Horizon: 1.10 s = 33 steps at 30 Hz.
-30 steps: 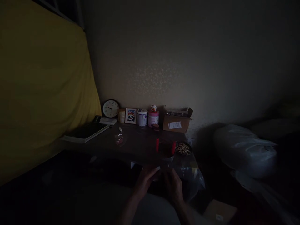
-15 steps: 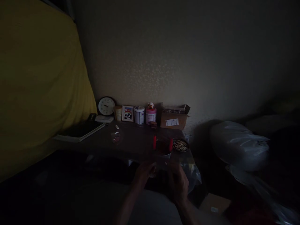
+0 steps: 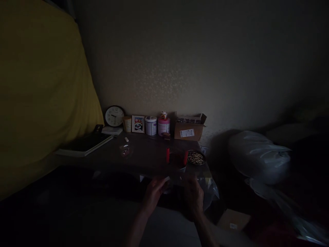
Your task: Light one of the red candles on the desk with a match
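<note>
My left hand [image 3: 153, 191] is closed near the table's front edge, with a small pale thing [image 3: 167, 179] at its fingertips, too dark to name. Beside it, my right hand [image 3: 194, 195] has its fingers curled together, and what they may hold is lost in the dark. Just beyond both hands stands a low round container [image 3: 178, 164]. Two upright red sticks, a left one [image 3: 168, 155] and a right one [image 3: 185, 157], rise at its sides. A round tin [image 3: 196, 158] of small pale slender pieces is right of it.
Along the wall stand a clock [image 3: 114, 116], a panda picture [image 3: 138, 124], a white tub [image 3: 151, 126], a pink-lidded tub [image 3: 163, 127] and an open cardboard box [image 3: 189, 132]. A large book-like item [image 3: 84, 144] lies left. White plastic bags [image 3: 259, 156] bulge at right.
The view has shifted slightly, so the table's things sit a little further left. My left hand has turned a little, and the pale thing at its fingertips shows more plainly.
</note>
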{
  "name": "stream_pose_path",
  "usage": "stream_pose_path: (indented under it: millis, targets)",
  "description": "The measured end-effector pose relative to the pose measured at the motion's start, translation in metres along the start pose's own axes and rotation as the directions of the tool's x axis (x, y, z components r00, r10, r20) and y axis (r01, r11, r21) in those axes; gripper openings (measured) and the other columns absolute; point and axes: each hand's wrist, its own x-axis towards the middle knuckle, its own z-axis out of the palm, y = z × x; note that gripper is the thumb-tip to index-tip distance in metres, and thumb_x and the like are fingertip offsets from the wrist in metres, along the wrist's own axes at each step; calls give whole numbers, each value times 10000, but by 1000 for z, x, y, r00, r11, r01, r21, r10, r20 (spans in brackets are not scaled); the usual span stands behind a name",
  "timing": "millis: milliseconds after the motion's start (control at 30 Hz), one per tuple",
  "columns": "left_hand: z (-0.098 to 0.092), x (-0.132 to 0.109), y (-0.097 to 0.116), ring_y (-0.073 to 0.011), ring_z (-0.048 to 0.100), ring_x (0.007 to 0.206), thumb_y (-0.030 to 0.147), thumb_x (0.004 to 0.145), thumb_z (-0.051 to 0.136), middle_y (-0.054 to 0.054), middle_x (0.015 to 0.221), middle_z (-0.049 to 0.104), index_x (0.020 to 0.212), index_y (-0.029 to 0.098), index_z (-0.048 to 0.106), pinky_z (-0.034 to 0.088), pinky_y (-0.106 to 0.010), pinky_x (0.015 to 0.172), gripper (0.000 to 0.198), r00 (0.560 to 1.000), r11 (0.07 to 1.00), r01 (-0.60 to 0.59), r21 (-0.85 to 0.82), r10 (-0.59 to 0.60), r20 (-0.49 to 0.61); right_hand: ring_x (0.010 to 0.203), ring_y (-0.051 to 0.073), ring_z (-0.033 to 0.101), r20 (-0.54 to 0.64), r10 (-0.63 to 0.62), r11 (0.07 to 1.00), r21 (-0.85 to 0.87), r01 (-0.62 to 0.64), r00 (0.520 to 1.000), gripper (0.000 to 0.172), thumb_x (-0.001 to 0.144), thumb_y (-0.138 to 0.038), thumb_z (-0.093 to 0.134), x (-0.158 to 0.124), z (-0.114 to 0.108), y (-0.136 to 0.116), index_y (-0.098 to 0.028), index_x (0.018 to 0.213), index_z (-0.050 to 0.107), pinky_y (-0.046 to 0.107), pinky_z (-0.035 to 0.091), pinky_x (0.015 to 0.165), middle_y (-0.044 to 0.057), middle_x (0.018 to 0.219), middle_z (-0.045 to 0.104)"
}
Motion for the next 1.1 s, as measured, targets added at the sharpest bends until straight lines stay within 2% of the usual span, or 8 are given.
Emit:
stream_pose_path:
  millis: [133, 333, 533, 600, 700, 833, 933, 1100]
  targets:
    - [2, -1, -1, -172, 570, 939, 259, 705, 675, -45, 940, 632, 847, 162, 647, 440, -282, 843, 174, 998, 999, -34, 9, 34, 44, 852, 170, 597, 14, -64, 996, 64, 63, 998, 178, 868, -299, 460, -7, 4, -9, -188, 940, 580, 258, 479, 701, 56, 930, 627]
    - [6, -6, 0, -200, 583, 918, 298, 718, 660, -68, 949, 634, 872, 156, 640, 451, -300, 801, 211, 997, 996, -29, 89, 23, 72, 801, 145, 583, 96, -320, 946, -28, 324, 943, 159, 879, -187, 421, -10, 13, -7, -196, 942, 567, 249, 462, 700, 43, 857, 612]
    - [9, 4, -2, -142, 595, 720, 265, 589, 756, -33, 729, 631, 700, 133, 638, 456, -237, 671, 208, 998, 997, 4, 75, 1, -62, 888, 166, 572, -15, -401, 914, -66, 399, 916, 178, 864, -160, 439, -10, 2, -25, -208, 997, 548, 275, 455, 744, 66, 945, 610]
    - [9, 6, -2, -133, 590, 670, 262, 553, 775, -21, 679, 619, 660, 129, 627, 454, -240, 653, 226, 997, 997, 12, 72, -7, -79, 845, 167, 575, 42, -421, 903, -67, 423, 906, 175, 865, -168, 425, -10, 5, -23, -206, 955, 570, 272, 455, 713, 64, 892, 611]
    - [8, 1, -1, -165, 600, 831, 284, 638, 725, -43, 856, 647, 790, 151, 642, 457, -286, 772, 219, 1000, 999, -21, 37, 22, -11, 700, 156, 564, 140, -316, 937, -109, 332, 938, 210, 868, -209, 393, -7, 15, -8, -197, 902, 599, 250, 444, 609, 40, 742, 595]
    - [6, -6, 5, -170, 600, 858, 286, 678, 699, -66, 939, 660, 816, 157, 643, 450, -286, 783, 197, 1000, 999, -19, 38, 19, 5, 766, 181, 573, 23, -65, 994, -86, 67, 998, 233, 858, -267, 404, 4, 16, 9, -180, 931, 607, 287, 443, 671, 61, 831, 621]
    - [5, -7, 9, -172, 602, 852, 308, 692, 687, -101, 985, 658, 843, 141, 653, 449, -279, 777, 228, 1000, 999, -20, 47, 20, -3, 756, 196, 575, -44, 113, 994, 7, -113, 993, 245, 830, -340, 458, 9, 6, 8, -166, 910, 610, 293, 444, 646, 63, 830, 625]
    - [4, -7, 17, -170, 594, 870, 317, 674, 699, -109, 1049, 639, 923, 142, 664, 446, -280, 792, 306, 999, 999, -14, 37, 15, -29, 807, 193, 562, -136, 188, 968, 191, -161, 973, 283, 825, -398, 481, 11, -5, -3, -158, 902, 610, 301, 451, 689, 68, 887, 616]
